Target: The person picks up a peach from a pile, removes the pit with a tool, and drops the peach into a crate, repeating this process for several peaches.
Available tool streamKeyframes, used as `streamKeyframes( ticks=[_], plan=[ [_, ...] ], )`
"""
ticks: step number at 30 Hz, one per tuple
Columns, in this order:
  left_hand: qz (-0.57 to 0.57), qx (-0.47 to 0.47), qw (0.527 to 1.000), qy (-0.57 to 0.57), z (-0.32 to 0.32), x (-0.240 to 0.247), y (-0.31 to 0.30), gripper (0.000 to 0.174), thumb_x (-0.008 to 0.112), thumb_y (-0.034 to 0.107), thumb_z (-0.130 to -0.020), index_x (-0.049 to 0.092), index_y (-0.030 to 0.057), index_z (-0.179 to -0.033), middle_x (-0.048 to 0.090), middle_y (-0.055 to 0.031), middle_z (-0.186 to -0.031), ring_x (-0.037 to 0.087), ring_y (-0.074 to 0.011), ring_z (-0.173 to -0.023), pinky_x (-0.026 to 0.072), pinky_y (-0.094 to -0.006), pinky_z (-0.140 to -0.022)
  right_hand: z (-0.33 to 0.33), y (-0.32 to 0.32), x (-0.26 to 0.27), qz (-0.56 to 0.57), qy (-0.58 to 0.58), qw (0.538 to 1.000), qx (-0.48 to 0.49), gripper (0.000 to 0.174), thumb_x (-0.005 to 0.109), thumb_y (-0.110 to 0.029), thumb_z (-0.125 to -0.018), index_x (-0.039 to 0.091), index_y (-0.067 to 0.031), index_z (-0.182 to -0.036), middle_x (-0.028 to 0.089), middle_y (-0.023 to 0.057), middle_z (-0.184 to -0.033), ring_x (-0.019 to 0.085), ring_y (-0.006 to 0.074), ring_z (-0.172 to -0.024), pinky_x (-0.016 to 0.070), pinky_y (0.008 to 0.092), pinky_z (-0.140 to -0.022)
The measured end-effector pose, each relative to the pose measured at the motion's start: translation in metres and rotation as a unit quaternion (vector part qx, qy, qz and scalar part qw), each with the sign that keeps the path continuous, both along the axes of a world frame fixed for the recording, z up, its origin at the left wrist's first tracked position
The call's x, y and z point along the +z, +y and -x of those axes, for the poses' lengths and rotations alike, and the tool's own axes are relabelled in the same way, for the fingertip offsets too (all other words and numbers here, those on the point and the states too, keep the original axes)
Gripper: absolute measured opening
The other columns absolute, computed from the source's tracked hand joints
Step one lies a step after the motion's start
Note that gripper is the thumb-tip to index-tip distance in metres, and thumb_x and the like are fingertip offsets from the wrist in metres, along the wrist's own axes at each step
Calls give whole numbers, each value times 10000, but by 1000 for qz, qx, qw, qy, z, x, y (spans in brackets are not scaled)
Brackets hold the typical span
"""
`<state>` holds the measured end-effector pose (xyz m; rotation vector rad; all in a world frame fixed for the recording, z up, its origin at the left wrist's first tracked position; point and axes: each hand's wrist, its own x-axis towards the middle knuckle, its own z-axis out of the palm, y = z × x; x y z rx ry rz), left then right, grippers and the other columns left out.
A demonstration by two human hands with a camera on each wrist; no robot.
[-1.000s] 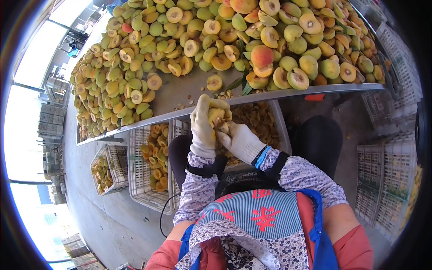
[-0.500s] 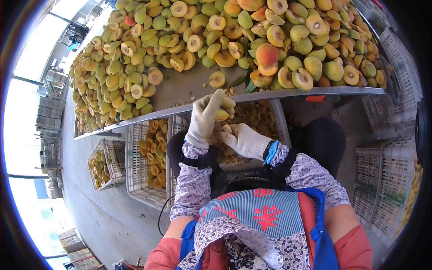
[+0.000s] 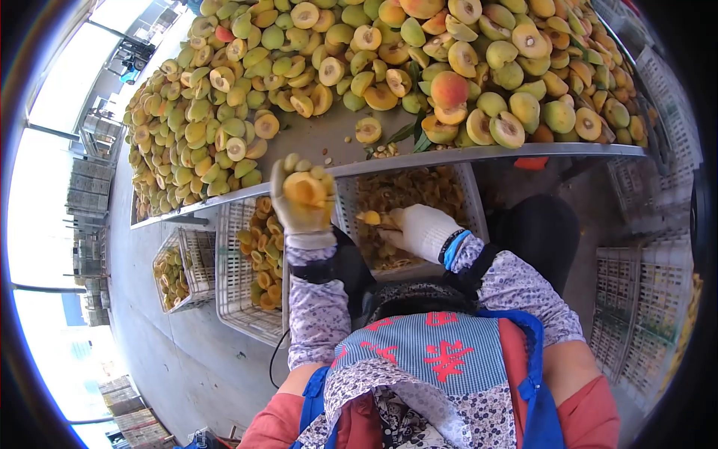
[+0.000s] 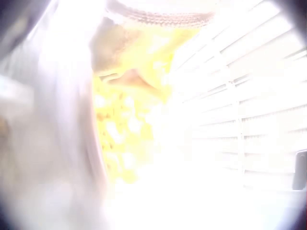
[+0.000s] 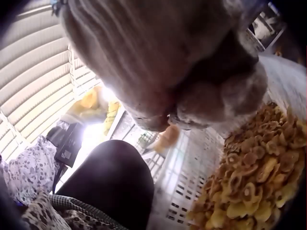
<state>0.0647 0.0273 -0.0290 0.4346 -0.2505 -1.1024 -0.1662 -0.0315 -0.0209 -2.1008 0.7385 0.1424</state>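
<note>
In the head view my gloved left hand [image 3: 303, 202] is raised just below the sorting table's edge, left of the right hand. Its fingers curl round a peach half [image 3: 305, 190], cut side showing with a hollow in the middle. My gloved right hand [image 3: 426, 232] is over a crate of peach scraps, pinching a small thin object, mostly hidden by the fingers. An orange piece [image 3: 369, 218] shows at its far end, and the right wrist view has this orange piece [image 5: 168, 138] beyond the fingertips. Glare washes out most of the left wrist view.
A metal-edged table [image 3: 419, 159] carries a large heap of halved peaches [image 3: 314, 67]. Below it stand a crate [image 3: 473, 198] with brown-yellow scraps, a white crate [image 3: 250, 325] of peach halves and a smaller crate [image 3: 196, 254]. Stacked crates [image 3: 636, 307] are at right.
The hands were together in front of the table edge and have separated. My left hand has swung left with the peach half and turned its cut side up; the right has moved slightly right.
</note>
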Motion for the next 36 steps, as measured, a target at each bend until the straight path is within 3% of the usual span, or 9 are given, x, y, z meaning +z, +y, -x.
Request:
streamKeyframes(
  ticks=[4, 6, 8, 10, 15, 19, 22, 26, 36],
  plan=[
    [-335, 285, 834, -333, -61, 39, 54, 478, 577, 451, -993, 686, 11, -1144, 693, -149, -1065, 671, -286, -941, 560, -405, -816, 9, -2, -22, 59, 12, 995, -83, 431, 569, -448, -955, 672, -70, -1137, 711, 194, -1023, 671, 397, -966, 533, 478, -851],
    [-553, 334, 452, -614, -114, 18, 74, 554, 605, 481, -968, 677, -18, -1198, 680, -203, -1187, 650, -314, -1054, 517, -421, -913, 7, -2, -19, 44, -30, 990, -132, 422, 581, -431, -955, 664, -62, -1140, 708, 202, -1028, 671, 399, -967, 535, 477, -847],
    [-538, 313, 469, -626, -67, 49, 42, 576, 626, 488, -953, 656, -12, -1238, 667, -234, -1216, 622, -326, -1122, 475, -415, -969, 3, -3, -20, 45, -80, 982, -166, 448, 608, -431, -949, 642, -14, -1110, 698, 247, -970, 669, 422, -940, 540, 489, -818],
    [-439, 213, 633, -601, -44, 43, -1, 546, 647, 458, -942, 655, 6, -1249, 670, -226, -1222, 640, -301, -1117, 479, -384, -972, 0, -1, -15, 49, -85, 979, -180, 425, 623, -410, -945, 640, -15, -1101, 696, 252, -959, 667, 425, -937, 540, 491, -809],
    [-400, -2, 433, -808, 17, 11, -97, 570, 668, 474, -881, 638, 64, -1276, 663, -217, -1215, 620, -371, -1165, 476, -418, -1010, 2, -4, -11, 62, -95, 970, -215, 400, 610, -413, -947, 634, -37, -1084, 699, 235, -925, 665, 426, -917, 531, 501, -808],
    [-325, -70, 459, -824, 25, 19, -104, 511, 719, 329, -854, 620, 35, -1261, 707, -160, -1119, 697, -289, -984, 532, -363, -880, 3, -11, -28, 55, -241, 930, -273, 365, 633, -358, -945, 625, -14, -1068, 688, 247, -882, 662, 444, -866, 535, 478, -740],
    [-278, -52, 740, -610, 36, 22, -84, 380, 690, 272, -874, 654, -14, -1123, 692, -128, -1084, 667, -200, -996, 514, -326, -893, -3, -16, -17, 41, -313, 901, -298, 325, 634, -306, -948, 620, -1, -1060, 681, 257, -874, 659, 449, -859, 532, 467, -716],
    [-168, -97, 910, -366, 62, 40, -50, 335, 592, 116, -913, 577, -38, -1210, 676, -92, -1090, 643, -158, -984, 508, -304, -908, -8, -14, -7, 42, -281, 912, -295, 314, 616, -293, -961, 617, 5, -1064, 677, 264, -874, 655, 455, -856, 529, 473, -710],
    [-108, -60, 973, -196, 74, 24, -38, 409, 453, 353, -1075, 561, -28, -1179, 639, -167, -1120, 637, -274, -1004, 527, -392, -914, -12, -8, -7, 142, -254, 929, -231, 378, 594, -350, -963, 581, 24, -1014, 670, 259, -812, 661, 447, -816, 533, 510, -701]
  ],
)
